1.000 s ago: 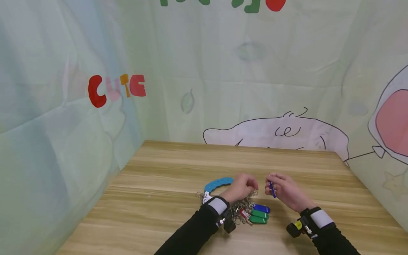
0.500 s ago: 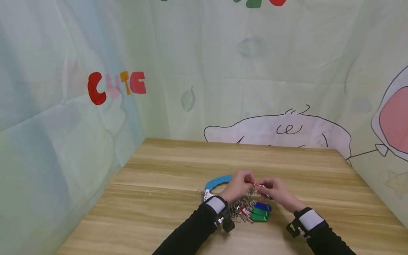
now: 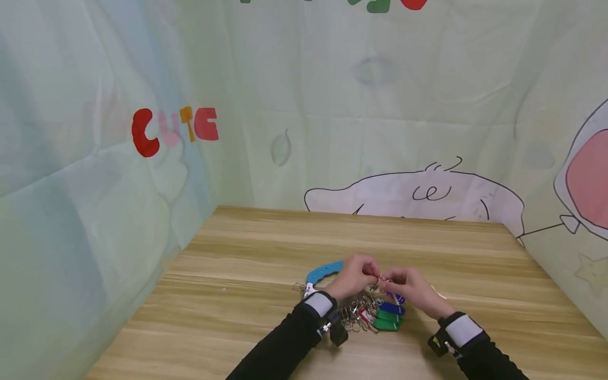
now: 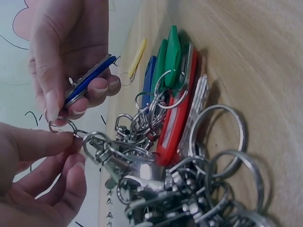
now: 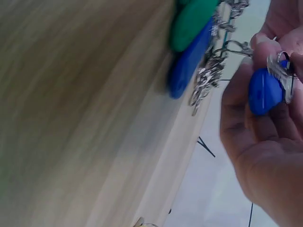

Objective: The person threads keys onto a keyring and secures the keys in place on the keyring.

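since a second ago the right hand (image 3: 415, 291) has come across to meet the left hand (image 3: 351, 278), just right of centre in the lower half of the frame. nearest, along the bottom edge, are two black sleeves (image 3: 280, 340) with a small camera (image 3: 338, 333) strapped at each wrist. past them, low and right of centre, two green tags (image 3: 387, 325) lie against a flat blue tag (image 3: 392, 309); a red tag (image 4: 182, 116) sits just left of these in a heap of metal rings and clasps (image 3: 353, 314). over the heap, the left hand's grip pinches a small metal ring (image 4: 71, 123), and the right hand's grip grasps a raised blue tag (image 5: 263, 94) beside a key (image 5: 278, 71). left of the left hand lies a curved blue handle (image 3: 323, 272). the wooden tabletop (image 3: 237, 295) runs back to a pale printed cloth (image 3: 304, 95), with coloured letters (image 3: 144, 132) reading "cute" towards the upper left.
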